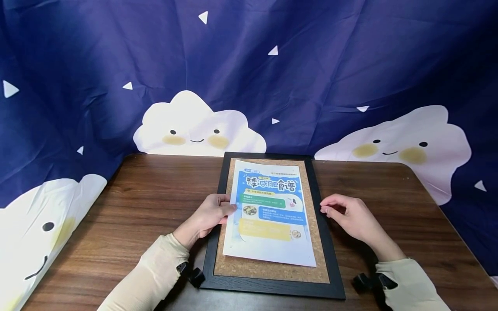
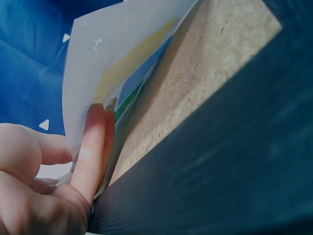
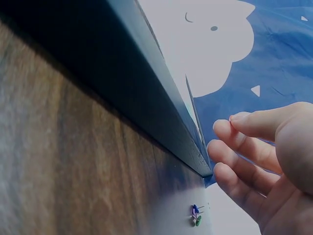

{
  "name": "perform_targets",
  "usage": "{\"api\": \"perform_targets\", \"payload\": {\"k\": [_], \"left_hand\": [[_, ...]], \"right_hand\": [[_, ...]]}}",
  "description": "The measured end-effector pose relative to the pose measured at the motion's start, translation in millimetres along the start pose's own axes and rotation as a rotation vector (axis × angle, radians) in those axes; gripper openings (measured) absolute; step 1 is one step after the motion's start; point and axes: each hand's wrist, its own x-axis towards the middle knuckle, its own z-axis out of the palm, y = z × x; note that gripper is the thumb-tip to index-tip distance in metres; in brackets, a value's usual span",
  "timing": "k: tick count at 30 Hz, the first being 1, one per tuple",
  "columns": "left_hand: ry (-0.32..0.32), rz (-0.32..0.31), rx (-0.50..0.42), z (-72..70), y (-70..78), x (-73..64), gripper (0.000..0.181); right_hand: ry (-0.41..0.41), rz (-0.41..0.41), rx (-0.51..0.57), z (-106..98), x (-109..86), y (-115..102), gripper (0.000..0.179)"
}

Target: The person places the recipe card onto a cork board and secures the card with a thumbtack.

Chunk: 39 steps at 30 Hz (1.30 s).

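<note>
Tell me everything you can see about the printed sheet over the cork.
The printed sheet looks like thin paper, white with a blue upper part, large lettering, small pictures and green, blue and yellow panels. It lies over the cork within the black frame, its left edge pinched by the left hand and raised off the cork.

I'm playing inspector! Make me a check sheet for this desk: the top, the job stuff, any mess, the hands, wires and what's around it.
Surface: brown wood-grain table.
Job's things: printed sheet over a cork board with a black frame; the sheet's left edge is lifted.
Clutter: small cluster of coloured pins.
Hands: left hand pinches the sheet's left edge; right hand is by the frame's right side, and whether it holds anything is unclear.
Cables: nothing seen.
Surroundings: blue cloth with smiling clouds and white triangles.
</note>
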Motion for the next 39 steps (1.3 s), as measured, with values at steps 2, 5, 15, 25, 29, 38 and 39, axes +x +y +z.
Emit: {"api": "perform_targets", "payload": {"k": [2, 5, 15, 25, 29, 38, 39], "left_hand": [[-0.007, 0.003, 0.017, -0.2, 0.6, 0.1, 0.034], [-0.019, 0.005, 0.035, 1.0, 2.7, -0.1, 0.034], [0.001, -0.026, 0.072, 2.2, 6.2, 0.1, 0.039], [0.104, 0.014, 0.384, -4.5, 23.1, -18.6, 0.055], [0.159, 0.119, 0.669, -8.3, 31.8, -23.3, 0.045], [0.023, 0.377, 1.153, -5.8, 27.5, -24.0, 0.041], [-0.004, 0.387, 1.192, -4.9, 27.0, -23.5, 0.044]], "right_hand": [[0.001, -0.004, 0.006, 0, 0.1, 0, 0.012], [0.003, -0.001, 0.008, 0, -0.2, -1, 0.012], [0.006, -0.006, 0.022, 1, -0.8, -2, 0.012], [0.002, -0.001, 0.018, 1, 0.0, -3, 0.012], [-0.009, 0.007, 0.024, 2, 1.4, -5, 0.013], [-0.035, -0.004, 0.043, 6, 5.6, -8, 0.014], [-0.037, -0.005, 0.043, 6, 6.0, -8, 0.014]]}}
